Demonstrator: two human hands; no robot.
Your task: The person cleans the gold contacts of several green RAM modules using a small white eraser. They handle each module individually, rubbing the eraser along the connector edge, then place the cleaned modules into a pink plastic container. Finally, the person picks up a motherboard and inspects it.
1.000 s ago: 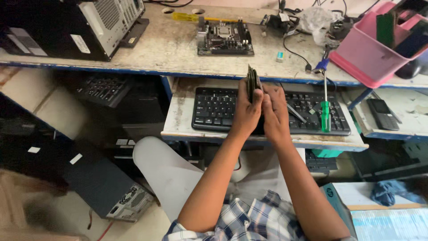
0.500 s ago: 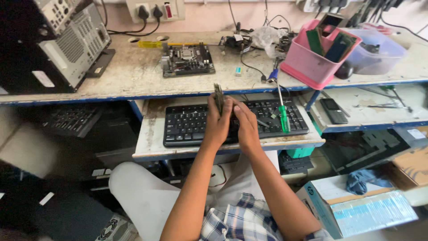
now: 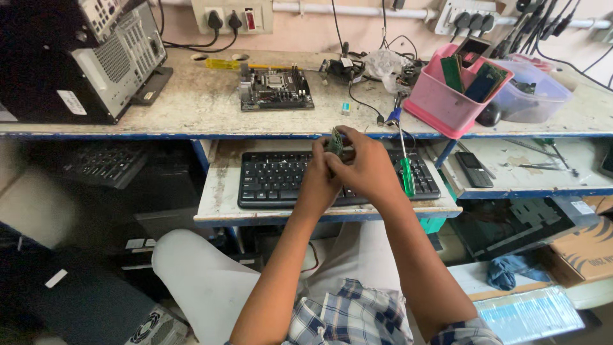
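Both hands meet over the black keyboard (image 3: 281,179): left hand (image 3: 319,182) and right hand (image 3: 367,167) pinch a small green memory stick (image 3: 334,142) between fingertips, held upright. Green-handled screwdriver (image 3: 404,163) lies on the keyboard's right side; motherboard (image 3: 276,88) and pink bin (image 3: 447,96) on the bench beyond.
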